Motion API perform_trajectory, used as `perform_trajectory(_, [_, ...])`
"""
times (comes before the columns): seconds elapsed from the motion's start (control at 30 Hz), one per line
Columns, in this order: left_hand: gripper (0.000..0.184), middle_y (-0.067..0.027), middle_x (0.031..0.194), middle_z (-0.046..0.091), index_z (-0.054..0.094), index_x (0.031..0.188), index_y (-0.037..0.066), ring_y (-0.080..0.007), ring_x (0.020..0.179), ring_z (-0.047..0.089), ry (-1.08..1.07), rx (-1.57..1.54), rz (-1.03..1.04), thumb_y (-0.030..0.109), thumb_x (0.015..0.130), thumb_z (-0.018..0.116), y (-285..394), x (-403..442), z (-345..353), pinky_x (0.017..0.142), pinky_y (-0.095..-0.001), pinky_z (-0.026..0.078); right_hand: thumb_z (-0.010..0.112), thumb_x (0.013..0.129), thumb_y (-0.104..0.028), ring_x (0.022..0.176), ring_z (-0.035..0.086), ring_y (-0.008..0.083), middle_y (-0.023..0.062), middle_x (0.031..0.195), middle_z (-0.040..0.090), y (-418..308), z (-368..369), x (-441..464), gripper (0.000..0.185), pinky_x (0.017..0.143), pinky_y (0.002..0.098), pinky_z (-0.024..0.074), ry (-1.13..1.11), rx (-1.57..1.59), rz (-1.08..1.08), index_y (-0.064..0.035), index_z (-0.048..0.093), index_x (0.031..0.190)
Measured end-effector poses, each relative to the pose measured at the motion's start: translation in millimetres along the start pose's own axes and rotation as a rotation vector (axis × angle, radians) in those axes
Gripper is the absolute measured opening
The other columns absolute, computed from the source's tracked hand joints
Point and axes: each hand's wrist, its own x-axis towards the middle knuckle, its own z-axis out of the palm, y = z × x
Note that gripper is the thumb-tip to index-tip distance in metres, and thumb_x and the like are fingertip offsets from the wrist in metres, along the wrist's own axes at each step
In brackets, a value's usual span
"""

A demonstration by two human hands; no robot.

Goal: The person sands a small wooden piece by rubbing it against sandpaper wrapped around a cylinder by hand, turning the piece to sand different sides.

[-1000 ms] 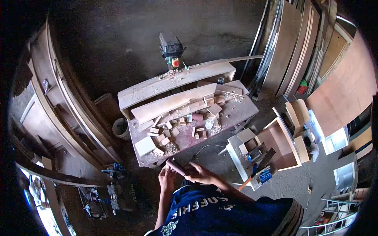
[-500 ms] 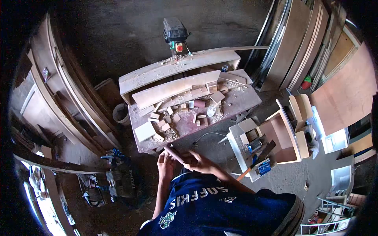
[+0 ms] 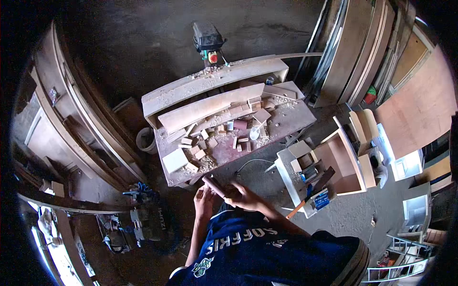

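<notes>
In front of my chest, my right hand (image 3: 244, 196) is closed around one end of a narrow reddish-brown strip (image 3: 214, 186), which looks like sandpaper, perhaps around a block. The strip slants up and left, over the gap before the bench. My left hand (image 3: 204, 199) has its fingers pinched together against the strip's left side. Whatever sits between those fingertips is too small to make out. Ahead of both hands, the workbench (image 3: 224, 155) carries several small wood blocks (image 3: 200, 154), a pale square board (image 3: 175, 160) and a dark red curved piece (image 3: 240, 124).
Long boards (image 3: 212, 108) and a drill press (image 3: 208, 38) stand at the back of the bench. On the right is a small white table (image 3: 289, 183) bearing tools, beside an open wooden box (image 3: 339, 164). A compressor (image 3: 148, 221) is at lower left, with a bucket (image 3: 146, 140) beyond it.
Both hands and the strip have shifted slightly to the right in view. The grip looks the same, and the things on the bench have not moved.
</notes>
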Motion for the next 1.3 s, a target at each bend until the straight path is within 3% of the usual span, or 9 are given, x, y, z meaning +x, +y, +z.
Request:
perform_trajectory(0.17, [0.025, -0.0051, 0.093, 0.065, 0.061, 0.105, 0.002, -0.0143, 0.080, 0.063, 0.047, 0.069, -0.018, 0.025, 0.094, 0.061, 9.1, -7.3, 11.3, 0.074, -0.0293, 0.054, 0.070, 0.086, -0.020, 0.082, 0.056, 0.0082, 0.0054, 0.103, 0.061, 37.5, -2.7, 11.9, 0.060, 0.071, 0.0268, 0.0488, 0.189, -0.103, -0.208, 0.0012, 0.038, 0.132])
perform_trajectory(0.23, [0.027, -0.0048, 0.093, 0.065, 0.061, 0.106, 0.002, -0.0139, 0.080, 0.063, 0.041, 0.062, -0.011, 0.026, 0.094, 0.061, 11.8, -10.0, 16.8, 0.073, -0.0285, 0.053, 0.070, 0.087, -0.019, 0.083, 0.058, 0.0092, 0.0056, 0.103, 0.062, 9.3, -3.7, 7.2, 0.060, 0.072, 0.0263, 0.0495, -0.004, 0.051, -0.033, 0.0005, 0.037, 0.133])
perform_trajectory(0.57, [0.032, -0.0022, 0.104, 0.063, 0.061, 0.115, 0.002, -0.0121, 0.096, 0.056, -0.025, 0.132, -0.039, 0.026, 0.101, 0.046, 9.5, -11.2, 8.1, 0.082, -0.0277, 0.045, 0.067, 0.088, -0.020, 0.085, 0.059, 0.0092, 0.0047, 0.102, 0.063, 33.3, -9.0, 9.6, 0.047, 0.073, 0.0254, 0.0496, 0.119, -0.009, -0.030, -0.0015, 0.045, 0.126])
perform_trajectory(0.7, [0.032, -0.0076, 0.103, 0.066, 0.061, 0.117, -0.002, -0.0119, 0.087, 0.060, -0.040, 0.146, 0.029, 0.021, 0.096, 0.056, 10.2, -11.7, 6.9, 0.078, -0.0266, 0.049, 0.068, 0.087, -0.020, 0.088, 0.059, 0.0096, 0.0049, 0.104, 0.062, 69.2, -11.8, 21.3, 0.047, 0.076, 0.0256, 0.0498, 0.283, -0.240, -0.223, -0.0022, 0.046, 0.125])
perform_trajectory(0.77, [0.030, -0.0080, 0.104, 0.066, 0.062, 0.115, -0.002, -0.0127, 0.086, 0.060, -0.085, 0.101, 0.046, 0.021, 0.096, 0.057, 7.1, -11.7, 4.4, 0.078, -0.0263, 0.049, 0.070, 0.086, -0.019, 0.093, 0.060, 0.0113, 0.0051, 0.106, 0.062, 44.3, -12.5, 8.5, 0.050, 0.081, 0.0268, 0.0500, 0.079, 0.002, -0.018, -0.0026, 0.045, 0.126])
perform_trajectory(0.87, [0.027, -0.0076, 0.103, 0.066, 0.063, 0.111, -0.001, -0.0130, 0.087, 0.060, -0.065, 0.101, 0.022, 0.020, 0.096, 0.057, 8.5, -13.9, 2.3, 0.076, -0.0254, 0.048, 0.071, 0.085, -0.019, 0.090, 0.060, 0.0116, 0.0043, 0.104, 0.062, 89.3, -17.1, 21.2, 0.052, 0.078, 0.0258, 0.0498, 0.270, -0.209, -0.183, -0.0038, 0.045, 0.127])
perform_trajectory(1.07, [0.021, -0.0064, 0.099, 0.066, 0.062, 0.106, 0.001, -0.0125, 0.082, 0.061, -0.042, 0.111, 0.057, 0.018, 0.094, 0.059, 11.0, -12.4, 5.6, 0.071, -0.0247, 0.048, 0.072, 0.084, -0.018, 0.088, 0.060, 0.0099, 0.0045, 0.100, 0.063, 35.6, -13.8, 11.1, 0.051, 0.077, 0.0266, 0.0507, 0.035, 0.022, -0.017, -0.0025, 0.045, 0.124])
perform_trajectory(1.2, [0.019, -0.0057, 0.093, 0.067, 0.061, 0.106, 0.002, -0.0122, 0.075, 0.061, 0.016, 0.049, 0.077, 0.015, 0.091, 0.063, 6.2, -7.8, 1.6, 0.066, -0.0246, 0.049, 0.068, 0.087, -0.022, 0.077, 0.057, 0.0085, 0.0020, 0.093, 0.062, 26.2, -10.3, 13.0, 0.047, 0.068, 0.0241, 0.0492, 0.204, -0.190, -0.309, -0.0028, 0.045, 0.122])
perform_trajectory(1.3, [0.020, -0.0071, 0.092, 0.067, 0.061, 0.105, 0.003, -0.0139, 0.074, 0.063, -0.033, 0.012, 0.051, 0.015, 0.090, 0.065, 4.6, -7.7, -2.3, 0.066, -0.0263, 0.051, 0.073, 0.083, -0.033, 0.090, 0.062, 0.0156, 0.0043, 0.098, 0.064, 3.3, -6.3, 3.6, 0.057, 0.085, 0.0312, 0.0496, 0.034, 0.105, -0.034, -0.0014, 0.048, 0.123])
